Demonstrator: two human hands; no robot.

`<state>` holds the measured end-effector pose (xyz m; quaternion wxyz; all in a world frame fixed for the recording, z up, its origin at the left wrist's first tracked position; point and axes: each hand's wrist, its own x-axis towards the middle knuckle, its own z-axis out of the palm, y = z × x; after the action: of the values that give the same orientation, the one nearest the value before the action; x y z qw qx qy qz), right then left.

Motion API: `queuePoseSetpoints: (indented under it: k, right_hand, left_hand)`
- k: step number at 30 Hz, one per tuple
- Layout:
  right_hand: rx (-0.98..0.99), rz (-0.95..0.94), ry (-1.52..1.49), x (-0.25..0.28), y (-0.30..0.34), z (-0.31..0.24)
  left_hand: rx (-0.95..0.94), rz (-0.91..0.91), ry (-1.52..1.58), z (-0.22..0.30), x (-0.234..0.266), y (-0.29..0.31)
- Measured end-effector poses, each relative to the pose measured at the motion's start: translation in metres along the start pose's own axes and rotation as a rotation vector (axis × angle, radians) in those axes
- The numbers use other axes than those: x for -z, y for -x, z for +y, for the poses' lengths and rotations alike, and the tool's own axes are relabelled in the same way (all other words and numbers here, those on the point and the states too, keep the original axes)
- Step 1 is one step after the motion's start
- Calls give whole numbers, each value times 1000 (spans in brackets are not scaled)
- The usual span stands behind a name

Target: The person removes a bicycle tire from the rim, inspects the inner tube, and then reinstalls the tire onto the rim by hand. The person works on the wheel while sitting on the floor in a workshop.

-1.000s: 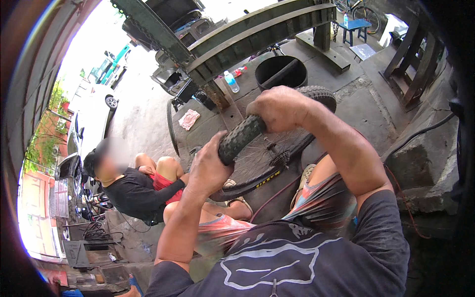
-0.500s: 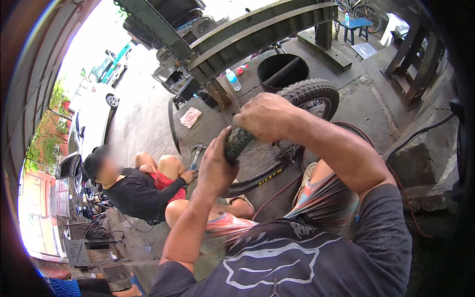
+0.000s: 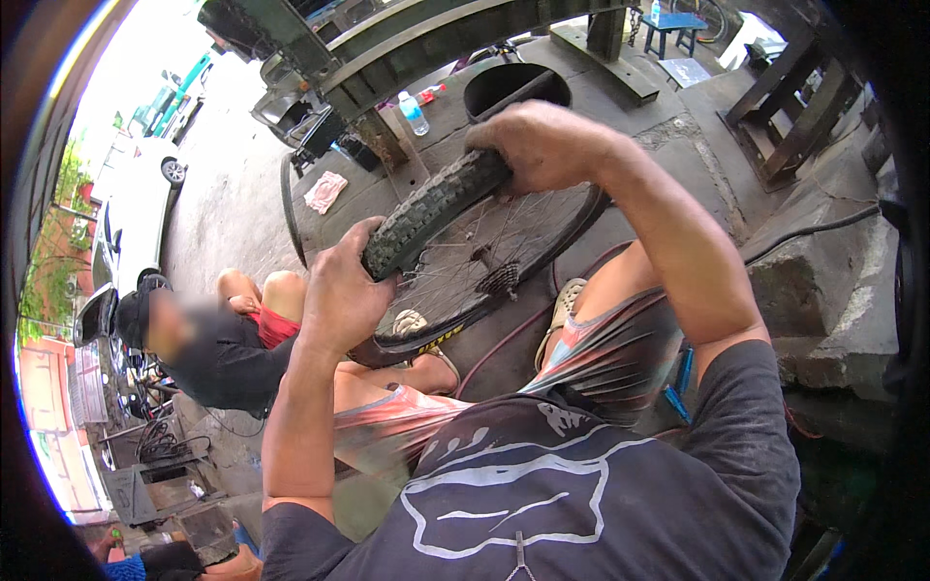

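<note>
A bicycle wheel (image 3: 455,321) with thin spokes and a rear cassette (image 3: 498,280) stands tilted in front of me, between my knees. Its knobby black tire (image 3: 436,211) faces up along the far side. My left hand (image 3: 347,290) is closed round the tire at the left, thumb over the tread. Farther right, my right hand (image 3: 542,145) grips the same tire from above, its fingers partly hidden and slightly blurred. A stretch of bare tread shows between the two hands.
A black bucket (image 3: 516,89), a water bottle (image 3: 414,114) and a pink cloth (image 3: 325,193) are beyond the wheel. Blue-handled tools (image 3: 678,402) lie by my right thigh. Another person (image 3: 218,339) sits at the left. A metal frame (image 3: 465,48) spans the back.
My hands have moved farther apart along the tire, and the wheel has turned and shifted left in view. The blue-handled tools now show beside my thigh. The view has also shifted.
</note>
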<state>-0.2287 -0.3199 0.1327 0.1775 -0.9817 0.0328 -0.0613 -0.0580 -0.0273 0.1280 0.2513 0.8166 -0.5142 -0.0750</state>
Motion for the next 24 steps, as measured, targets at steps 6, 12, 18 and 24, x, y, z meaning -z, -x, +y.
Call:
queuePoseSetpoints:
  k: [6,12,18,24]
  right_hand:
    - [76,136,54,-17,-12,-24]
    - [78,-23,154,-15,-37,-46]
    - [81,-56,145,5,-36,-52]
    - [72,-114,114,-2,-45,-46]
  left_hand:
    - [45,-23,-7,1,-11,-18]
    - [-78,116,-206,22,-29,-16]
    - [22,-30,-43,32,6,-23]
    - [32,-119,24,10,1,-32]
